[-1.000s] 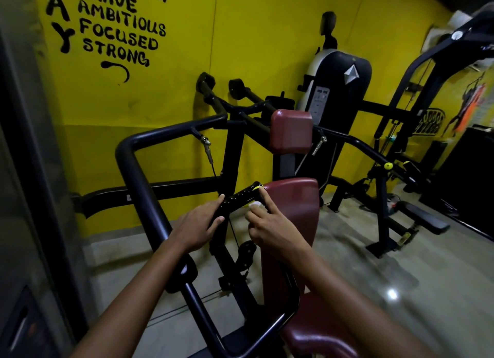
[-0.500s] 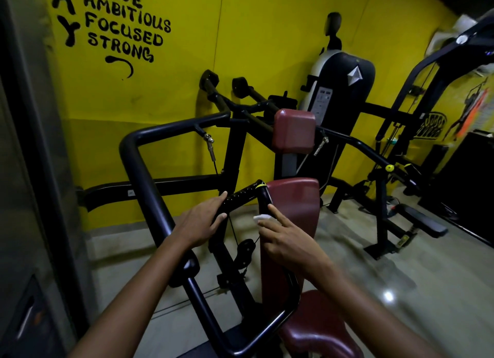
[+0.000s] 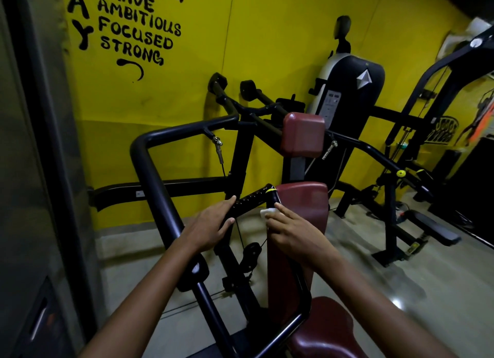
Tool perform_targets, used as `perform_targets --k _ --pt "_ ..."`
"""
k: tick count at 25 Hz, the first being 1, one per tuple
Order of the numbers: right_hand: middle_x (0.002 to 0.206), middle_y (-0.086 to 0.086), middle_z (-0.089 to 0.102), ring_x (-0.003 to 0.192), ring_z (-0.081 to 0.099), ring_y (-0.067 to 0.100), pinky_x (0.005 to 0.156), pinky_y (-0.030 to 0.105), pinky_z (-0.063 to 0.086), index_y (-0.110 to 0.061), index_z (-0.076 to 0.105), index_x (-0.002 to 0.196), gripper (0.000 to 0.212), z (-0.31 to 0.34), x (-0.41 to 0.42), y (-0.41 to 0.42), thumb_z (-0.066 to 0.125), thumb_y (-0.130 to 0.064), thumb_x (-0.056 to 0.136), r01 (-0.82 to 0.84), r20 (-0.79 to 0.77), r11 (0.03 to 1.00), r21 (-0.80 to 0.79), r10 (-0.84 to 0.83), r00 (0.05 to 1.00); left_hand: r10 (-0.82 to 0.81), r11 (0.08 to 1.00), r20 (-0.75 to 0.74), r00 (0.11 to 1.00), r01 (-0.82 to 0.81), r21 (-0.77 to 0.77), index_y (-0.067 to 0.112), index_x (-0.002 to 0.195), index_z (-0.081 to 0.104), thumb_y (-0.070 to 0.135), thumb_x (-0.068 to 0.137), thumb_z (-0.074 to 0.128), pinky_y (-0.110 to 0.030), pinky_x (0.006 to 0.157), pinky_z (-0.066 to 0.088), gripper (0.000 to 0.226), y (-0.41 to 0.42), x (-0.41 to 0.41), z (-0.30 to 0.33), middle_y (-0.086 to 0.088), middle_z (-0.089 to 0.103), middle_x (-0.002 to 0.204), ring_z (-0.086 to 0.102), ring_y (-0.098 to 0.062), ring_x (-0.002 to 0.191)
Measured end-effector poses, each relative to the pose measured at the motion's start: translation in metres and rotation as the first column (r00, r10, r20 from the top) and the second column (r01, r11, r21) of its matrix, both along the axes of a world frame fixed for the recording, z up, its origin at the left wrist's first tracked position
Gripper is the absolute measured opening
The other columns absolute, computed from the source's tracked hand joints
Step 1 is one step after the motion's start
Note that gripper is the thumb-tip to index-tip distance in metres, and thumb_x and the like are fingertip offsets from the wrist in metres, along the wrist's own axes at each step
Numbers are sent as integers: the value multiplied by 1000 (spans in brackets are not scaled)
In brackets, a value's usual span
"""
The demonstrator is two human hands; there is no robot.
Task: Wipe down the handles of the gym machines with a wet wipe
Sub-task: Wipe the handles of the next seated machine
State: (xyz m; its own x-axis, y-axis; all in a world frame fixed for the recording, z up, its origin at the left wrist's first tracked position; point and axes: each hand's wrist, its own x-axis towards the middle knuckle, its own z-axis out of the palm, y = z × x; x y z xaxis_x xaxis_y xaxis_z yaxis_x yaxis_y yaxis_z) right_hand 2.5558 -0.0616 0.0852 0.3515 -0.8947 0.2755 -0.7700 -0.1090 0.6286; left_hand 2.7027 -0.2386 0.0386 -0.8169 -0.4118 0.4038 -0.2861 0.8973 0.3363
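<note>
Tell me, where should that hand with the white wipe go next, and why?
Probably on down the bar. The right hand presses the wet wipe against the downward stretch just below the yellow-marked corner, while the left hand grips the handle. The black bar below the wipe looks not yet wiped, so sliding down suits it.

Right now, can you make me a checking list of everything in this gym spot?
Surface: shiny grey floor, one bright light glint.
Job's things: white wet wipe against the black handle bar by the dark red back pad.
Clutter: nothing seen.
Hands: left hand grips the handle bar; right hand holds the wipe.
Cables: thin black cable runs to a small pulley.
Surroundings: yellow wall with painted words, more black machines, a bench.
</note>
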Motion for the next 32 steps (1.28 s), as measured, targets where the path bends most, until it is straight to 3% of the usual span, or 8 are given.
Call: perform_targets --k 4,7,10,14,17,22,26,32 --pt "108 9 65 113 58 25 106 35 38 -5 70 100 27 2 14 -22 48 -9 84 14 200 984 -179 23 980 -22 999 69 997 24 -23 30 151 10 53 96 28 -30 106 33 62 -23 14 -11 2 35 151 34 -14 136" --pt "109 14 68 108 62 29 97 35 47 1 69 105 40 -3 38 -52 38 -6 79 41 383 944 -326 92 919 101 990 79 992 -93 -104 32 150 10 81 76 -1 -37 117 7 89 -43 34 -20 5 32 153 23 -9 143" --pt "110 16 68 107 63 28 94 34 47 1 68 107 38 -21 55 -88 47 -6 76 54 470 946 -320 109 876 174 983 21 985 -172 -57 30 150 18 85 75 2 -39 119 -8 94 -58 59 -28 11 27 154 10 -3 144" --pt "114 13 67 109 63 24 99 27 41 -3 67 111 42 -55 65 -106 41 -8 80 -52 465 975 -217 150 872 155 987 -68 986 -152 42 30 149 20 77 82 23 -41 120 3 82 -72 79 -35 17 16 156 -8 0 144" --pt "117 14 66 110 62 25 97 31 48 -1 66 114 42 -64 60 -95 39 -5 82 -116 417 974 -196 190 889 156 984 -121 980 -144 101 28 150 16 72 83 34 -39 117 12 82 -73 80 -36 20 8 157 -10 -2 144" --pt "120 13 64 117 58 27 96 36 49 0 63 118 42 -61 40 -94 41 -8 82 70 508 964 -256 73 858 183 976 -173 968 -159 147 25 152 9 78 81 32 -38 114 14 91 -80 78 -41 17 -1 158 -9 -5 146" --pt "121 12 64 117 58 25 101 32 44 -1 64 117 41 -66 47 -80 43 -6 82 10 443 971 -239 100 891 185 975 -181 966 -158 155 22 152 11 78 80 32 -40 115 15 93 -80 77 -42 15 -1 159 -8 -6 146" --pt "121 16 63 115 59 27 99 35 45 2 63 116 41 -64 36 -86 45 -1 79 163 490 940 -299 4 872 173 974 -192 966 -140 177 22 151 12 79 79 32 -41 115 14 94 -80 78 -41 16 -1 159 -9 -5 146"
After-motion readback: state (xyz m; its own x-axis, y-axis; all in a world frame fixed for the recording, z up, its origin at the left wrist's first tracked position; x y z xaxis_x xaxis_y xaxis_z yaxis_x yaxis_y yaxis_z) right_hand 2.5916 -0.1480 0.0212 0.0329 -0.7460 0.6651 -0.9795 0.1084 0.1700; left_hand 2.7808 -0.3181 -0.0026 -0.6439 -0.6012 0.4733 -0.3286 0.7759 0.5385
